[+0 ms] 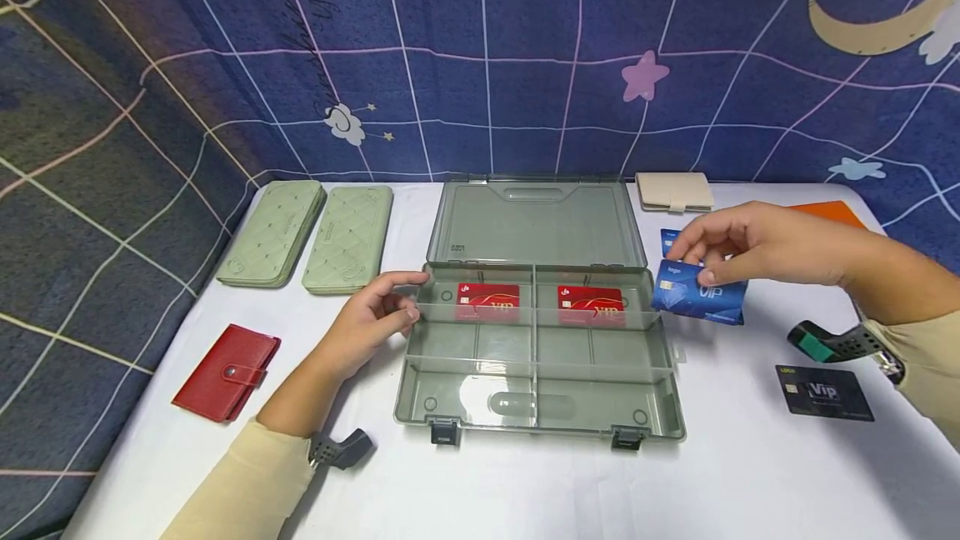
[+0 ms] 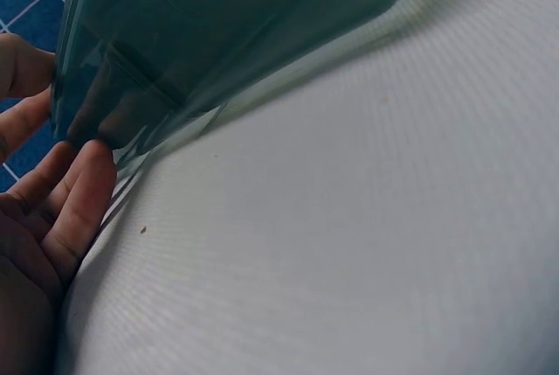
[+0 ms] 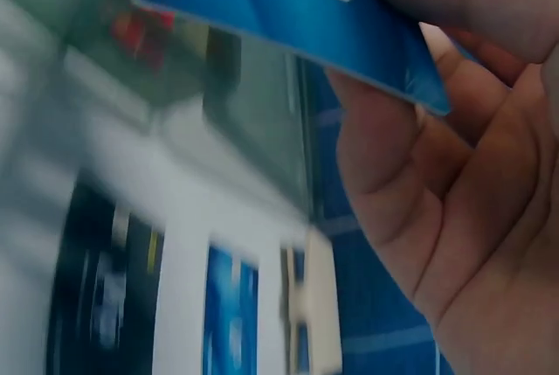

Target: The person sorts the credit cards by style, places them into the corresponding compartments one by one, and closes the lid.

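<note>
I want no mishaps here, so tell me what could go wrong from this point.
The right hand pinches the flat blue rectangular card, which might slip free. In the head view, that card overlaps the right rim of the translucent grey plastic box, so an edge could catch there. The left hand holds the box's left rim; a push might shift the box and the two red rectangular cards inside.

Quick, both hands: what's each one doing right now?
Left hand: loosely open, touching the left side of the box.
Right hand: holding a blue VIP card.
</note>
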`<state>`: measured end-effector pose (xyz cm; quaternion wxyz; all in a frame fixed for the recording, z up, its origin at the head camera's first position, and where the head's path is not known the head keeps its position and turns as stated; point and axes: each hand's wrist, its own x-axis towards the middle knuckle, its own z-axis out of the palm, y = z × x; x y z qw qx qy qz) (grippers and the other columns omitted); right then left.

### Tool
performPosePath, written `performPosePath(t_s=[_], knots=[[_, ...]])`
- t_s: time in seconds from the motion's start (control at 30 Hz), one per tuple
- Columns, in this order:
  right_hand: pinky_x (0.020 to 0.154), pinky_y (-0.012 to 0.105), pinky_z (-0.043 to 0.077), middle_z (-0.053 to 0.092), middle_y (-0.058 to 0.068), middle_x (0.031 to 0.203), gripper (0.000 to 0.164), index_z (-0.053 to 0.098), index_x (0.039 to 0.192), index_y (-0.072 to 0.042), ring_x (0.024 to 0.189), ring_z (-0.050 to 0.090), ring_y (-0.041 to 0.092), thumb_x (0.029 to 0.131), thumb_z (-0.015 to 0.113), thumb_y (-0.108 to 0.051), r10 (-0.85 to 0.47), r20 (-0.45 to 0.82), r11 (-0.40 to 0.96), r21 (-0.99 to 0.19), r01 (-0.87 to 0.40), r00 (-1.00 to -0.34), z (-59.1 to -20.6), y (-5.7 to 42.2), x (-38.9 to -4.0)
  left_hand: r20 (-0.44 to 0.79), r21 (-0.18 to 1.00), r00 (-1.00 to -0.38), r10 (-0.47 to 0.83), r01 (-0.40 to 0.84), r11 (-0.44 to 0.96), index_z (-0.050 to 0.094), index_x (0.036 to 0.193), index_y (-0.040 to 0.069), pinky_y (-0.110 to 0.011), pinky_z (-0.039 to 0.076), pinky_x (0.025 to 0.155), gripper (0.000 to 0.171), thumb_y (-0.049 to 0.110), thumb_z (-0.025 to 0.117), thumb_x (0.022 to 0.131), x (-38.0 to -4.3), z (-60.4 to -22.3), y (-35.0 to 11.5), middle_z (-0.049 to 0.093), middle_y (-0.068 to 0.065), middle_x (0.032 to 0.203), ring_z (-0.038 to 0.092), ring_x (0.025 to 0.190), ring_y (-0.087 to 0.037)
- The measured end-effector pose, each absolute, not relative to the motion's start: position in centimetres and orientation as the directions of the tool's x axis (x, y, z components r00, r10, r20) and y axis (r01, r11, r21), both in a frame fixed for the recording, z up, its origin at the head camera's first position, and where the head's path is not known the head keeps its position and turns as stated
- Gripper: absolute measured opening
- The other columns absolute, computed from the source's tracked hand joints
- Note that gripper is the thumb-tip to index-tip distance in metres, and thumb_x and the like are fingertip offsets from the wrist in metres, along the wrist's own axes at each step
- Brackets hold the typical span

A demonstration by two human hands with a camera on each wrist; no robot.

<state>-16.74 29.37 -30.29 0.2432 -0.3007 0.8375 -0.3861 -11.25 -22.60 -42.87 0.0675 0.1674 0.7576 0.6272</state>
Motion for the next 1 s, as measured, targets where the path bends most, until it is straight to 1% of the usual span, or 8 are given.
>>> performPosePath(t_s=[0.13,0.27,0.33,0.6,0.73,0.83,0.9,1.0], knots=[[0.073,0.031,0.060,0.070,0.014,0.102,0.031,0.070,0.129,-0.007,0.088,0.066,0.026,0.099,0.074,-0.001,-0.781,-0.120,0.401,-0.849,-0.345,-0.613,-30.1,26.1,-17.0,0.115,0.972,-0.934,0.339,0.176,0.155,0.056,0.143,-0.010,-0.025,0.055,0.072,0.046,-0.009,0.064,0.098,-11.3,-42.9,-22.6,0.061,-0.028,0.109,0.062,0.080,-0.016],[0.072,0.032,0.060,0.071,0.014,0.105,0.031,0.070,0.128,-0.006,0.090,0.067,0.026,0.098,0.075,-0.003,-0.813,-0.128,0.366,-0.872,-0.326,-0.568,-30.2,22.7,-17.4,0.114,0.972,-0.932,0.343,0.176,0.154,0.057,0.143,-0.009,-0.025,0.055,0.072,0.046,-0.009,0.065,0.098,-11.3,-42.9,-22.6,0.061,-0.027,0.112,0.062,0.080,-0.015],[0.074,0.032,0.059,0.072,0.011,0.106,0.030,0.071,0.128,-0.006,0.093,0.067,0.026,0.098,0.077,-0.005,-0.816,-0.141,0.373,-0.869,-0.326,-0.560,-30.3,21.1,-17.6,0.114,0.973,-0.932,0.344,0.175,0.152,0.057,0.144,-0.008,-0.025,0.055,0.072,0.046,-0.009,0.065,0.098,-11.3,-43.0,-22.6,0.061,-0.026,0.115,0.062,0.081,-0.015],[0.082,0.037,0.060,0.072,0.007,0.112,0.031,0.073,0.128,-0.009,0.101,0.068,0.028,0.097,0.076,-0.007,-0.839,-0.152,0.365,-0.869,-0.334,-0.522,-31.0,15.1,-18.3,0.128,0.967,-0.928,0.349,0.195,0.165,0.058,0.143,-0.007,-0.025,0.055,0.072,0.046,-0.009,0.065,0.098,-11.3,-43.0,-22.8,0.064,-0.015,0.103,0.062,0.082,-0.015],[0.081,0.036,0.058,0.071,0.006,0.112,0.031,0.073,0.128,-0.008,0.098,0.067,0.026,0.097,0.074,-0.004,-0.856,-0.127,0.331,-0.879,-0.342,-0.502,-31.8,12.2,-18.2,0.125,0.966,-0.929,0.349,0.195,0.172,0.058,0.143,-0.007,-0.025,0.055,0.071,0.046,-0.010,0.065,0.098,-11.3,-43.0,-22.8,0.064,-0.010,0.096,0.062,0.080,-0.016],[0.080,0.035,0.057,0.072,0.003,0.110,0.031,0.073,0.126,-0.008,0.093,0.068,0.024,0.096,0.074,-0.002,-0.868,-0.112,0.313,-0.879,-0.360,-0.483,-32.4,10.2,-18.0,0.123,0.965,-0.928,0.350,0.194,0.174,0.058,0.144,-0.006,-0.025,0.055,0.071,0.047,-0.010,0.065,0.098,-11.3,-42.9,-22.8,0.064,-0.008,0.095,0.062,0.080,-0.015],[0.080,0.035,0.057,0.073,0.003,0.109,0.031,0.073,0.126,-0.007,0.089,0.068,0.023,0.096,0.075,0.000,-0.876,-0.095,0.298,-0.878,-0.374,-0.473,-32.8,9.0,-17.8,0.123,0.966,-0.928,0.351,0.193,0.171,0.057,0.144,-0.007,-0.025,0.055,0.071,0.046,-0.010,0.065,0.098,-11.3,-42.9,-22.8,0.064,-0.008,0.095,0.062,0.080,-0.015],[0.078,0.034,0.058,0.074,0.001,0.106,0.031,0.074,0.123,-0.009,0.083,0.069,0.020,0.094,0.076,0.001,-0.869,-0.081,0.305,-0.865,-0.399,-0.489,-33.2,7.5,-17.5,0.127,0.969,-0.928,0.350,0.192,0.158,0.057,0.144,-0.007,-0.025,0.055,0.071,0.047,-0.010,0.065,0.098,-11.3,-43.0,-22.8,0.065,-0.011,0.096,0.062,0.081,-0.015]])
